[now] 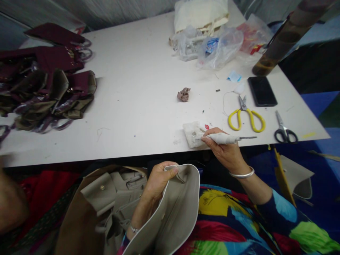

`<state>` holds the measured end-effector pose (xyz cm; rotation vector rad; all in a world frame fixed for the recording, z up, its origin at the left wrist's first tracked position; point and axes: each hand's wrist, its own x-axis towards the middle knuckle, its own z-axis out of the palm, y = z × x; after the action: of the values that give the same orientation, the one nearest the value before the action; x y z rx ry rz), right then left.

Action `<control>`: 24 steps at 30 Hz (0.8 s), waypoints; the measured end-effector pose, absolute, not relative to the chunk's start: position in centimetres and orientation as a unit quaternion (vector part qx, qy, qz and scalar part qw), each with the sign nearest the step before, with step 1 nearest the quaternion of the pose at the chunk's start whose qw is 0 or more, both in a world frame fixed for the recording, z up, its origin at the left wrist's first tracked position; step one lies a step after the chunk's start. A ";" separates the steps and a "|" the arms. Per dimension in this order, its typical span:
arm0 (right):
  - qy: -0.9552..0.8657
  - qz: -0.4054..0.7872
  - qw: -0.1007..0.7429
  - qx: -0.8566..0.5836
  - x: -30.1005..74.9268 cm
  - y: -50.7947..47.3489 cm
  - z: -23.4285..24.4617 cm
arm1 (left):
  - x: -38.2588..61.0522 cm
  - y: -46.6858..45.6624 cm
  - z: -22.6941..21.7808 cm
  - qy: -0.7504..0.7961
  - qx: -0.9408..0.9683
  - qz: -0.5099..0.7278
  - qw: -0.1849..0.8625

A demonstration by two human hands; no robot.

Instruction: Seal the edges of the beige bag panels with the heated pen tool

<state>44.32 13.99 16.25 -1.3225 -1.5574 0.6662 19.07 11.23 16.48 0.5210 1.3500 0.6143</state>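
My left hand [159,179] is closed on the edge of a beige leather bag piece [176,212] held over my lap. My right hand [225,150] grips a white-handled brush tool [225,138] lying sideways, its working end resting at a small white glue pad [193,134] at the table's front edge; a thin metal tip sticks out to the right. More beige bag parts [114,194] lie in my lap to the left of the held piece.
On the white table [138,106] lie yellow scissors [245,118], black scissors [284,129], a black phone [262,91], a crumpled brown scrap [183,94], plastic bags [212,42] at the back and a pile of maroon bags [45,81] at left.
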 end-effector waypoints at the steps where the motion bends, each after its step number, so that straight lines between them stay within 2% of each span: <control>1: -0.635 0.268 0.481 -0.541 44.4 13.9 16.4 | 19.1 11.2 16.5 0.607 0.234 0.276 0.708; 5: -0.604 0.238 0.534 -0.542 44.0 13.1 17.5 | 19.0 11.2 16.2 0.602 0.234 0.268 0.715; 7: -0.584 0.306 0.545 -0.518 43.4 12.5 17.8 | 19.0 11.1 16.1 0.599 0.233 0.267 0.718; 10: -0.569 0.469 0.502 -0.452 42.1 11.9 17.7 | 19.0 11.1 16.1 0.596 0.232 0.265 0.721; 12: -0.567 0.518 0.481 -0.423 41.3 11.8 17.4 | 19.0 11.1 16.3 0.595 0.238 0.261 0.722; 24: -0.581 0.547 0.453 -0.398 40.1 11.8 17.0 | 18.8 10.9 16.4 0.587 0.273 0.263 0.715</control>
<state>40.14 11.75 16.97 -0.9834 -1.4335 1.3502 18.85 10.91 16.43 0.6037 1.3001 0.5820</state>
